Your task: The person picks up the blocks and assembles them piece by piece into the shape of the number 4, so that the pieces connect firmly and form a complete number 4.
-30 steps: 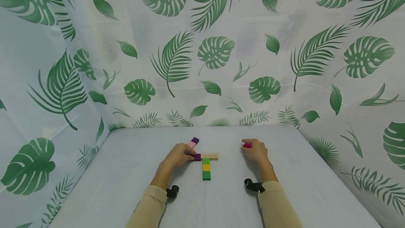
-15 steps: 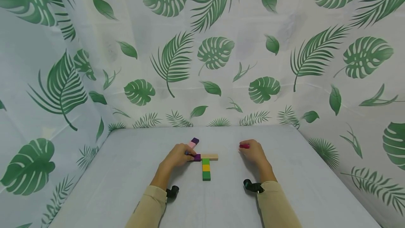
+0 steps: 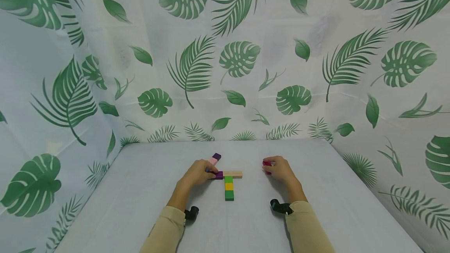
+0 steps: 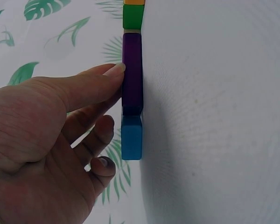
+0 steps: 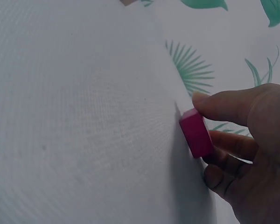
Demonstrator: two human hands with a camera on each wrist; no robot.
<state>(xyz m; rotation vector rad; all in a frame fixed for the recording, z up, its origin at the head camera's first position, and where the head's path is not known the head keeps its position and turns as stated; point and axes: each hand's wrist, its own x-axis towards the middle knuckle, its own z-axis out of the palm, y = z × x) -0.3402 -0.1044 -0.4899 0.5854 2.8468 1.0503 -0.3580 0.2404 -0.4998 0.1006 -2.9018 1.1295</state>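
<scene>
My left hand [image 3: 198, 171] has its thumb and index finger on a purple block [image 4: 133, 74], pinching it where it lies on the table. Touching that block's end is a blue block [image 4: 131, 137], mostly covered by the hand in the head view. A natural wood block [image 3: 233, 174] continues the row to the right. Below it runs a column of light green [image 3: 229, 179], yellow [image 3: 229, 186] and dark green [image 3: 229, 195] blocks. To the right, my right hand [image 3: 281, 167] pinches a magenta block [image 5: 196, 135] between thumb and fingers, close to the tabletop.
A pink block [image 3: 213, 161] and a dark purple block [image 3: 216, 156] slant away behind the left hand. White cloth covers the table [image 3: 246, 221]. Leaf-printed curtains [image 3: 246, 100] stand at the back and both sides.
The right hand has shifted slightly left with the magenta block, which has turned in its fingers. The left hand and the laid blocks look unmoved.
</scene>
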